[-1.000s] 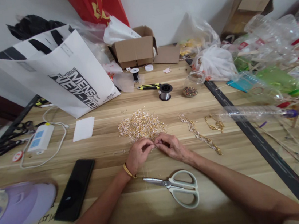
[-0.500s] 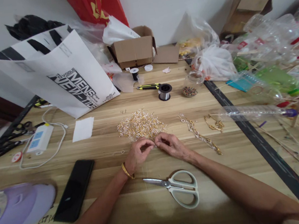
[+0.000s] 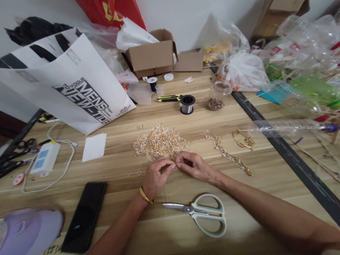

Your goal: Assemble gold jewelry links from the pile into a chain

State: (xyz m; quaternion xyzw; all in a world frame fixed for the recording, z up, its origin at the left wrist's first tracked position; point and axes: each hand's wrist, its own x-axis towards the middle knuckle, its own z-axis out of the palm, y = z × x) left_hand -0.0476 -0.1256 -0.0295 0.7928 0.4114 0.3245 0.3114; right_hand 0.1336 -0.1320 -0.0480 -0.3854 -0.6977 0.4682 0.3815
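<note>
My left hand (image 3: 157,174) and my right hand (image 3: 194,165) meet fingertip to fingertip at the near edge of a pile of small gold and silver beads (image 3: 159,140). Both are pinched closed; what sits between the fingertips is too small to make out. Nearer to me, below the hands, lie scissors (image 3: 206,214) with pale handles, blades pointing left. To the right of my right hand a gold and silver beaded chain (image 3: 228,153) stretches across the wood, with a shorter gold chain (image 3: 243,140) beyond it.
A black phone (image 3: 84,217) and a white power strip (image 3: 45,158) lie on the left. Behind the beads are a wire spool (image 3: 187,104), a yellow-black cutter knife (image 3: 168,99) and a glass jar (image 3: 216,96) of beads. Plastic bottles (image 3: 299,39) crowd the right side.
My left hand has shifted very slightly, its fingers drawn a little closer together. My right hand and the things on the table stay in place.
</note>
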